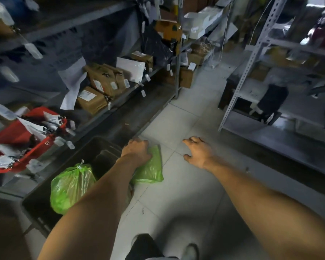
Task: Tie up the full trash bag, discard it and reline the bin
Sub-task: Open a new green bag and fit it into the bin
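Observation:
A full green trash bag (69, 186), knotted at its top, lies inside a large dark bin (39, 201) on the floor at lower left. My left hand (137, 150) grips a second, flat green bag (152, 169) that hangs over the bin's right edge and the floor tiles. My right hand (197, 152) hovers to the right of it over the tiles, fingers loosely curled, holding nothing.
Metal shelving (120, 98) with brown parcels runs along the left. A red basket (17, 136) of packets stands beside the bin. More grey racks (251, 59) stand on the right. The tiled aisle (186, 117) runs ahead between them. My shoe (190, 251) shows at the bottom.

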The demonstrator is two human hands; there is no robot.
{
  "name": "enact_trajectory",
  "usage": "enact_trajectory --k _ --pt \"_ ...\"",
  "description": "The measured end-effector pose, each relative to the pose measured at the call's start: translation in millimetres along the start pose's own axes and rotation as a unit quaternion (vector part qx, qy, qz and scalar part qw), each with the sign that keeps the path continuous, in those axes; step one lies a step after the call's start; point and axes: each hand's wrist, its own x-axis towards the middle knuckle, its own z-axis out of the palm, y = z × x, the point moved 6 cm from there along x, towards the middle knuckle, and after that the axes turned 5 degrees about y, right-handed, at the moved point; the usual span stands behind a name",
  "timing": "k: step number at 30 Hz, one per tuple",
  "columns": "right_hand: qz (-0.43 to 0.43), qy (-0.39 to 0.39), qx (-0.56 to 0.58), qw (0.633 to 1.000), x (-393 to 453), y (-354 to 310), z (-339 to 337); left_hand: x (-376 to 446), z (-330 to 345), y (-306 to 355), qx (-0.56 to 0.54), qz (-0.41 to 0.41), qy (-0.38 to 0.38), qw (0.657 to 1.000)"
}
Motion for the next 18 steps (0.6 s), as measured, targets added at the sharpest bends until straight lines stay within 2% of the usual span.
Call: enact_trajectory --k 8,18 --pt "-0.045 -0.022 -0.003 0.999 45.0 26.8 16.3 38.0 23.9 14.0 -0.003 -0.024 -0.029 0.999" --pt "-0.071 -0.082 -0.012 0.994 165.1 51.9 43.1 150.3 40.9 -9.0 -0.048 -0.079 -0.071 0.993"
